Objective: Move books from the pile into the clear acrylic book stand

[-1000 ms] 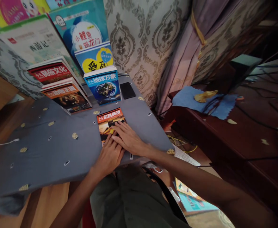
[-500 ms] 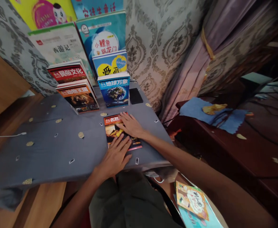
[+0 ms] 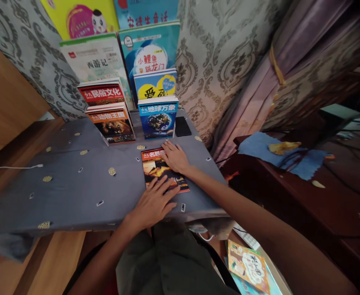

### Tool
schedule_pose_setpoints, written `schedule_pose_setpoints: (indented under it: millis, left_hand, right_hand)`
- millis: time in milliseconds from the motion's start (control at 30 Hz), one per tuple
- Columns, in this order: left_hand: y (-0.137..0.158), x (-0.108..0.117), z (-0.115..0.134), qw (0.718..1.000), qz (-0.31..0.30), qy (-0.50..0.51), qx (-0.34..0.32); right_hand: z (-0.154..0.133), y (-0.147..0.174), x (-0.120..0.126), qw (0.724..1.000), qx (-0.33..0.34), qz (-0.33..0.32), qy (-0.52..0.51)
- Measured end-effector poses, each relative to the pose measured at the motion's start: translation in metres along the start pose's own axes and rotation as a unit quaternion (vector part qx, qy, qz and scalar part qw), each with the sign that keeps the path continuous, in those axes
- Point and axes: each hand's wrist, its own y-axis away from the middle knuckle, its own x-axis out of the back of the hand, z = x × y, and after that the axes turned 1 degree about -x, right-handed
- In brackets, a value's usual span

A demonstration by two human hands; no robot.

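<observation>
A thin book (image 3: 155,169) with a red title band and a dark, golden cover lies flat near the table's front edge. My left hand (image 3: 155,201) rests on its lower part, fingers stretched out and spread. On the upper right corner lies my right hand (image 3: 175,157), also flat with fingers extended, hiding part of the title. Behind the book stand a blue book with a globe (image 3: 158,121) and an orange-banded book with a lion (image 3: 114,125). A black phone (image 3: 182,126) lies to the right of the globe book.
More books, such as a teal one (image 3: 150,45) and a pale one (image 3: 93,57), stand in rows against the patterned wall. A white cable (image 3: 14,167) crosses the grey tablecloth (image 3: 75,196) at left. Low at right lies an orange booklet (image 3: 249,264); a blue cloth (image 3: 281,153) covers dark furniture.
The view has shifted, so the table and books appear further right. My right hand has slid slightly toward the book's upper right corner; my left hand stays on the lower part.
</observation>
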Motion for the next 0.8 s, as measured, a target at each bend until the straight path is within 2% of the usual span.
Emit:
schedule_pose_setpoints:
  millis: [100, 200, 300, 367, 567, 800]
  left_hand:
    - [0.000, 0.003, -0.028, 0.999, 0.016, 0.026, 0.019]
    - [-0.008, 0.007, -0.072, 0.996, 0.031, 0.026, 0.085]
    - [-0.017, 0.011, -0.113, 0.987, 0.023, 0.037, 0.155]
    - [-0.020, 0.011, -0.130, 0.984, 0.013, 0.044, 0.171]
    - [-0.019, 0.006, -0.138, 0.986, 0.023, 0.045, 0.156]
    - [-0.017, 0.004, -0.137, 0.986, 0.033, 0.046, 0.157]
  right_hand:
    - [-0.003, 0.001, 0.004, 1.000, 0.015, 0.001, 0.020]
    - [-0.011, -0.001, 0.008, 0.998, 0.046, -0.015, 0.047]
    - [-0.029, -0.001, 0.007, 0.994, 0.083, -0.040, 0.052]
    - [-0.046, 0.003, 0.004, 0.992, 0.101, -0.054, 0.043]
    - [-0.085, 0.041, -0.004, 0.991, 0.118, -0.059, 0.018]
    - [-0.090, 0.088, 0.003, 0.992, 0.114, -0.051, 0.015]
